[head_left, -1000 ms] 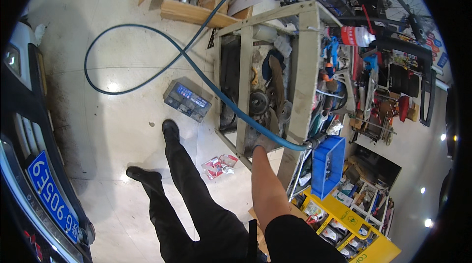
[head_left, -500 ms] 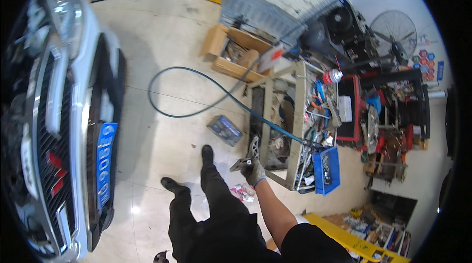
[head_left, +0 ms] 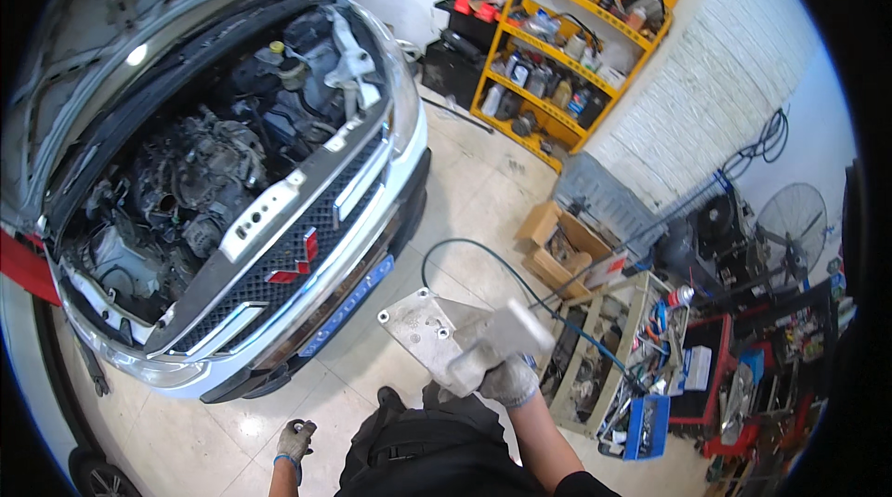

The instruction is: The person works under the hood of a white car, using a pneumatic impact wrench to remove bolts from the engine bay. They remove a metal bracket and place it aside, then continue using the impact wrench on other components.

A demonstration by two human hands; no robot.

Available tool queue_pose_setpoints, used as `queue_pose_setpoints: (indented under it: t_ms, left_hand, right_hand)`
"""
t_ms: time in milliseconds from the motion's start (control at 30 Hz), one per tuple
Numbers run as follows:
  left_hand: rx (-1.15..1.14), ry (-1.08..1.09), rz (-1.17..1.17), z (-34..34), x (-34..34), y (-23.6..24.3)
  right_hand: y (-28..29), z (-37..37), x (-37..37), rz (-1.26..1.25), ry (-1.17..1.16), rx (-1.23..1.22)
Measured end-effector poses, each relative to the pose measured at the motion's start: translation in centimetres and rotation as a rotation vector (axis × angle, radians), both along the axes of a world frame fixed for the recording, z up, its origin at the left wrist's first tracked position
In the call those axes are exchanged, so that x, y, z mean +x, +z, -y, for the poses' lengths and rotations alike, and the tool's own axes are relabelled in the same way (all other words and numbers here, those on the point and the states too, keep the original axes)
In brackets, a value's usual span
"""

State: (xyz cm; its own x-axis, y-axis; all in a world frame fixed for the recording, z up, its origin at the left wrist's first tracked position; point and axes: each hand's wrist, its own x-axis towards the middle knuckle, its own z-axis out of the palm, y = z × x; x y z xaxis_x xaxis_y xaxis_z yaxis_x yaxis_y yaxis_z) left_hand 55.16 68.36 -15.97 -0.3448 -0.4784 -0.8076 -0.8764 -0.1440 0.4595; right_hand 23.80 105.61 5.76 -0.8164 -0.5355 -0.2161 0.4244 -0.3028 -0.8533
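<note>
My right hand (head_left: pixel 511 382), in a dirty grey work glove, is closed around a cast metal bracket (head_left: pixel 415 325). The bracket is held up in front of my body. Its flat plate with bolt holes points left, and a blurred arm of it sticks out to the right above the glove. My left hand (head_left: pixel 295 439), also gloved, hangs low on the left, away from the bracket. Its fingers are loosely curled with a gap to the thumb, and nothing shows in it. Ahead on the left stands a white car (head_left: pixel 409 139) with its hood raised and the engine bay (head_left: pixel 200 163) exposed.
A tool cart (head_left: pixel 618 348) with a blue bin (head_left: pixel 648 427) stands at the right. A green hose (head_left: pixel 465 241) loops over the floor beside a cardboard box (head_left: pixel 548 228). Yellow shelves (head_left: pixel 567 65) stand at the back. A fan (head_left: pixel 790 228) is far right.
My view has swung up and left toward the car. My right hand has brought the bracket from beside the cart up in front of me. My left hand has come further into view.
</note>
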Motion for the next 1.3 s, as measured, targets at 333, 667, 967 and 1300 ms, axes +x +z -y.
queue_pose_setpoints:
  t_ms: [333,667,967,1300]
  left_hand:
    - [-0.251,-0.123,-0.044,-0.8,-6.8,2.7]
    - [-0.766,0.040,-0.154,1.8,-24.4,12.8]
    - [-0.677,0.556,-0.336,2.4,-32.6,16.9]
    - [-0.765,0.786,-0.155,-1.5,-31.4,16.6]
  right_hand:
    - [-0.5,10.4,-5.4,0.356,-0.014,-0.134]
    - [-6.0,15.6,-25.3,0.354,0.107,-0.165]
    - [-3.5,24.6,-40.9,0.291,0.144,-0.159]
    - [-7.5,32.9,-43.8,0.375,0.128,-0.141]
